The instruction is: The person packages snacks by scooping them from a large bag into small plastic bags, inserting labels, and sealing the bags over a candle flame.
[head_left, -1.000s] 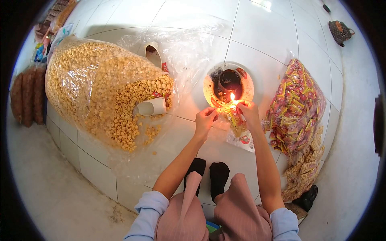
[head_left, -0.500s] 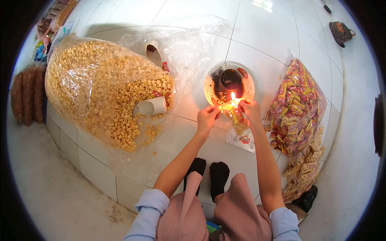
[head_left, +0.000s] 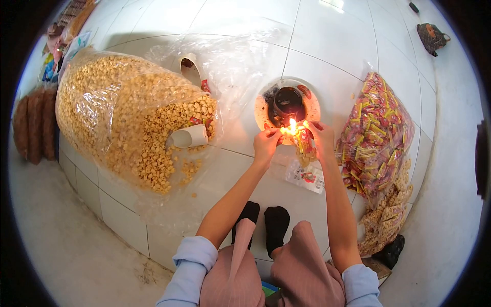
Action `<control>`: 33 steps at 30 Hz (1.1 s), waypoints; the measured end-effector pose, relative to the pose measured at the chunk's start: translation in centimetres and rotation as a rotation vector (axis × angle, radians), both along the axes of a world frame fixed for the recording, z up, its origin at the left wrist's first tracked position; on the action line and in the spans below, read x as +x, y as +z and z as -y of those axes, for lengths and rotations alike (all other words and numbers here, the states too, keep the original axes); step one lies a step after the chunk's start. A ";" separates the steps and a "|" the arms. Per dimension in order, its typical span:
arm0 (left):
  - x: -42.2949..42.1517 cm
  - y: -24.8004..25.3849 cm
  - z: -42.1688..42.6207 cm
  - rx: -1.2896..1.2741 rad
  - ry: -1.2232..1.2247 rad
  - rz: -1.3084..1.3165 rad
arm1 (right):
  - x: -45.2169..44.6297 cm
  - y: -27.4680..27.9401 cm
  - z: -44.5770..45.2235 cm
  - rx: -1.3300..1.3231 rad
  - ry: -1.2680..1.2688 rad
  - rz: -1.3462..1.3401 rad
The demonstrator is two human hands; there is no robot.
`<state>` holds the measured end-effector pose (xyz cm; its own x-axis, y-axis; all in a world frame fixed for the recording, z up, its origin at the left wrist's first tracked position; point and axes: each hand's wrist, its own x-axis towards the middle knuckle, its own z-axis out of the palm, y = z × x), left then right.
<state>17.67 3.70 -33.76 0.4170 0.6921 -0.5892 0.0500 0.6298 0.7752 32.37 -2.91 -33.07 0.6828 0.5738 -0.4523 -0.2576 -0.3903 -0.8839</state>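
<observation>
My left hand [head_left: 266, 147] and my right hand [head_left: 322, 140] pinch the two ends of the top edge of a small clear plastic bag [head_left: 306, 151]. Inside the bag are pale snack pieces and a red-and-yellow sachet. Its edge is stretched along a small burning flame [head_left: 293, 126], whose glare hides the plastic there. Just behind the flame, a dark round burner [head_left: 288, 100] stands on a stained plate [head_left: 262, 113]. Flat on the floor under the hanging bag lies a printed clear packet [head_left: 308, 179].
At left, a large clear sack [head_left: 97, 92] of ring-shaped snacks lies open, with a white scoop [head_left: 190, 136] in its mouth and a white cup [head_left: 190, 69] behind. A bag of red-and-yellow sachets [head_left: 376, 130] lies right, above filled snack packets [head_left: 386, 220]. A patterned bag [head_left: 432, 38] sits far right.
Both hands have moved slightly, the left one closer to the flame. The bag's top edge has come across the flame. The view has shifted a little.
</observation>
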 end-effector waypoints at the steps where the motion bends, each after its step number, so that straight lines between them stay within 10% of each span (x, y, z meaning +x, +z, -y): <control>1: 0.2 0.2 0.0 -0.014 0.019 -0.010 | 0.1 -0.2 0.0 -0.007 0.010 0.021; 12: -0.7 -0.3 0.7 -0.036 0.110 0.025 | -0.8 -1.1 0.1 -0.022 0.030 0.074; 19: -5.0 4.2 2.5 0.455 0.026 -0.006 | -6.3 3.3 4.2 0.101 0.088 0.023; 22: -6.6 9.0 2.6 0.791 -0.190 0.009 | -8.6 9.8 6.2 0.219 -0.044 0.174; 24: -7.5 11.5 2.8 1.042 -0.317 0.005 | -9.4 13.5 7.0 0.236 0.207 0.850; 33: -10.4 18.8 4.5 1.335 -0.365 0.062 | -6.3 18.3 9.4 0.350 0.318 1.027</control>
